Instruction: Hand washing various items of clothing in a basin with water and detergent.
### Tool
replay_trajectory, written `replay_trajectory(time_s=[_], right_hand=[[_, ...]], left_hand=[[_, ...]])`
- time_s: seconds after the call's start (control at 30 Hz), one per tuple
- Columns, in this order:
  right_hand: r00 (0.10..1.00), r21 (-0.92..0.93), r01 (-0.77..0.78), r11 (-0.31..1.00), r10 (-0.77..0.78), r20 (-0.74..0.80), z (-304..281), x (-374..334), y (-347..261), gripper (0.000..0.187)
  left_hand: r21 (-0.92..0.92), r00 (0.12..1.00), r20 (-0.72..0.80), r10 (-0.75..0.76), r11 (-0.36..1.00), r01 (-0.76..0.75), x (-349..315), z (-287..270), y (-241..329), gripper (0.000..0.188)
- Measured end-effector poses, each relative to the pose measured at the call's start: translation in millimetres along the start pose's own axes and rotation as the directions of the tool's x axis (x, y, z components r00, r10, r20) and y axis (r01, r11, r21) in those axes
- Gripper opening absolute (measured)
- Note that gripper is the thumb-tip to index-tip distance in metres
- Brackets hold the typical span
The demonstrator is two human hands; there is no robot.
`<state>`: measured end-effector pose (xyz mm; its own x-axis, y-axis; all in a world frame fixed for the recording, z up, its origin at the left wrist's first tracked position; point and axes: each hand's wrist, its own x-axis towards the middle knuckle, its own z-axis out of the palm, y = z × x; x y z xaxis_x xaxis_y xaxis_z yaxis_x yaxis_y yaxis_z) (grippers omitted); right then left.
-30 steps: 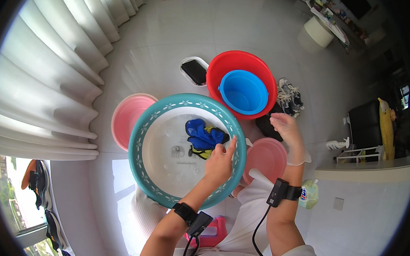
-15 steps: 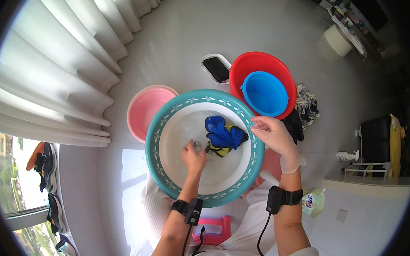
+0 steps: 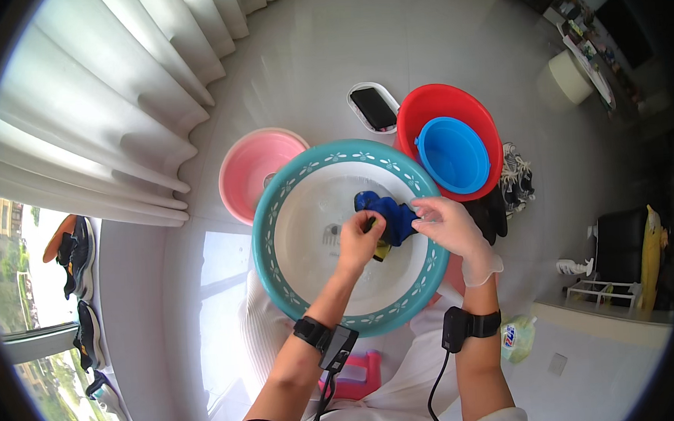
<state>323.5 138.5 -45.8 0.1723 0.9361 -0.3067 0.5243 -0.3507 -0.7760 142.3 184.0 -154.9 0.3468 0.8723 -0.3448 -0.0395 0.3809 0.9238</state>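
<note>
A large teal-rimmed basin (image 3: 274,284) with a white inside holds shallow water. In its right half lies a wet blue-and-yellow cloth (image 3: 393,214), bunched up so that its kind cannot be told. My bare left hand (image 3: 361,241) pinches the cloth's left side, and its fingers partly cover it. My right hand (image 3: 454,229), in a clear thin glove, is over the basin's right rim. Its thumb and fingers are curved and apart at the cloth's right end; whether they touch it is unclear. Black devices on straps sit on both forearms.
A pink basin (image 3: 237,164) stands at the far left of the teal one. Far right are a red tub (image 3: 430,99) with a blue bucket (image 3: 456,155) inside, and shoes (image 3: 516,178). A white tray (image 3: 357,112) holds a dark object. A pink stool (image 3: 371,376) is near me.
My left hand has moved right from the basin's middle onto the cloth. The gloved right hand has come slightly closer to the cloth's right end. The whole view has shifted a little.
</note>
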Motion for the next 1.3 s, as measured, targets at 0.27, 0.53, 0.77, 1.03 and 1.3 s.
replay_trajectory(time_s=[0.27,0.53,0.77,1.03,1.3], right_hand=[[0.912,0.058,0.400,0.915,-0.403,0.076,52.1,21.0,-16.0,0.042],[0.992,0.217,0.088,0.972,-0.106,0.073,58.1,23.9,-3.4,0.028],[0.990,0.615,-0.140,0.776,0.110,0.087,78.3,41.4,13.2,0.030],[0.976,0.446,0.162,0.880,-0.075,-0.206,83.5,68.7,39.1,0.036],[0.929,-0.027,0.205,0.978,-0.204,-0.309,100.6,68.9,66.7,0.040]], left_hand=[[-0.115,0.917,0.366,0.157,0.986,-0.123,-29.2,-14.8,143.0,0.008],[-0.042,0.923,0.134,0.360,0.933,-0.357,-61.2,-36.8,197.9,0.007],[-0.011,0.927,-0.198,0.320,0.944,-0.328,-45.2,-64.7,146.1,0.007],[0.488,0.906,-0.184,0.380,0.836,-0.252,-24.1,-83.7,99.3,0.019],[0.617,0.949,-0.127,0.290,0.772,-0.154,-9.7,-91.2,81.9,0.012]])
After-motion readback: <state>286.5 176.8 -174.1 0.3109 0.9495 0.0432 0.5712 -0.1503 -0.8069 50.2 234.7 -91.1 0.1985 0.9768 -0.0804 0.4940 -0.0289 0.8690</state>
